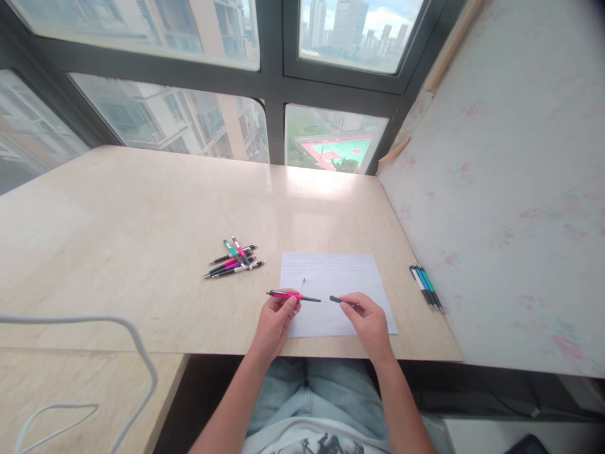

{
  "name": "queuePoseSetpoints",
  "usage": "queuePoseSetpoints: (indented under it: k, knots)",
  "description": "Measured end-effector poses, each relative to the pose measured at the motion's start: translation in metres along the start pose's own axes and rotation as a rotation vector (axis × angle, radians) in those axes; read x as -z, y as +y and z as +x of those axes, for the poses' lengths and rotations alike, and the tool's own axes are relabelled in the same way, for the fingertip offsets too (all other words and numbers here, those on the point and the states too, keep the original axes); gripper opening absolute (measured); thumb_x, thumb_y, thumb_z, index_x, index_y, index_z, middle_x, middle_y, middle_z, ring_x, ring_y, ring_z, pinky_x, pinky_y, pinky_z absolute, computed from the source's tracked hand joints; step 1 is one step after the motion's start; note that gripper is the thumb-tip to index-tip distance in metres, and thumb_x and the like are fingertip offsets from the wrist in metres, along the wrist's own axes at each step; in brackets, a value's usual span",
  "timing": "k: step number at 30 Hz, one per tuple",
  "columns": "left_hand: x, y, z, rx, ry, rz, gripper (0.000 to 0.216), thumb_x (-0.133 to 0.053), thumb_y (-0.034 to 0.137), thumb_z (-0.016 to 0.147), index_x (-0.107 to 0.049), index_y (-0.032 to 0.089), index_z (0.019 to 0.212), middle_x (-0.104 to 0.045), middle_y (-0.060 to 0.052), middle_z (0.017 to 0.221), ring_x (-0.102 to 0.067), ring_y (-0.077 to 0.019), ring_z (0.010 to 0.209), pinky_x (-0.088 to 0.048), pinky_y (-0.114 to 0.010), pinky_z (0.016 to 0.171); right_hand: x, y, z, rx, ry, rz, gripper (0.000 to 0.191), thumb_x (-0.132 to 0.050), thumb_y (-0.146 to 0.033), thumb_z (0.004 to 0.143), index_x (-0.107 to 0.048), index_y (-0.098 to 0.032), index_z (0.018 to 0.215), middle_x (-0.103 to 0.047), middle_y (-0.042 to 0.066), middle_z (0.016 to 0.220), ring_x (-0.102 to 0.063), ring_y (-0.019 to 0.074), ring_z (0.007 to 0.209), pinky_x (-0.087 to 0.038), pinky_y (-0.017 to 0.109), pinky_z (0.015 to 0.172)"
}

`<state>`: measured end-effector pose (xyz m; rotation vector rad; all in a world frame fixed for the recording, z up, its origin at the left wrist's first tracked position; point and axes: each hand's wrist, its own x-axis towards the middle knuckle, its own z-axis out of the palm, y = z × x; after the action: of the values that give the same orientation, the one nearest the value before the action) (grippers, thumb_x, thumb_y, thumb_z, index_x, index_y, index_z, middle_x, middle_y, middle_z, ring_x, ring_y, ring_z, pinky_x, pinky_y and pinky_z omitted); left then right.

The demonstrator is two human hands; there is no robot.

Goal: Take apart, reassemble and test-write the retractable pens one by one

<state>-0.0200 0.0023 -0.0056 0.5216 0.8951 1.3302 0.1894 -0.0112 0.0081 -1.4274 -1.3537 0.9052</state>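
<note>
Between the thumb and fingers of my left hand (278,318) is a pink pen body (286,295), with its dark, thin refill pointing right. My right hand (368,320) pinches a dark pen barrel (336,299), its end a short gap away from the refill's tip. Both hands are over a sheet of paper (331,271) with rows of faint writing across its top. On the sheet, just above the pink pen body, lies a small dark piece (304,280), too small to make out clearly.
Left of the paper, several pens (231,261) lie in a crossed pile. A row of several blue, green and dark pens (426,287) rests by the wall (510,221). A white cable (137,340) loops over the lower left. Windows (331,132) border the table's (155,214) far edge.
</note>
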Motion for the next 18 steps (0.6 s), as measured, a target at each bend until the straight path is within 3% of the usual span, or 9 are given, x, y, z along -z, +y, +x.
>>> queuePoseSetpoints:
  k: [5,18]
  knots:
    - [0.0,0.0,0.0,-0.011,-0.003,0.011,0.019,-0.077,0.023,0.073,-0.072,0.013,0.089,-0.064,-0.004,0.078,-0.054,-0.01,0.067,-0.043,-0.022,0.063,0.002,-0.008,0.001,0.092,-0.04,0.001,0.011,-0.063,-0.027,0.085,-0.073,-0.022,0.087,-0.07,0.006,0.087,-0.065,0.0204,0.083,-0.052,0.032,0.071]
    - [0.002,-0.001,0.0,0.018,-0.003,0.029,0.02,-0.079,0.024,0.071,-0.074,0.015,0.087,-0.07,-0.005,0.085,-0.058,-0.0118,0.073,-0.046,-0.025,0.073,-0.009,-0.019,0.002,0.137,-0.067,-0.034,0.013,-0.061,-0.026,0.085,-0.073,-0.023,0.088,-0.069,0.006,0.088,-0.064,0.0203,0.081,-0.053,0.032,0.068]
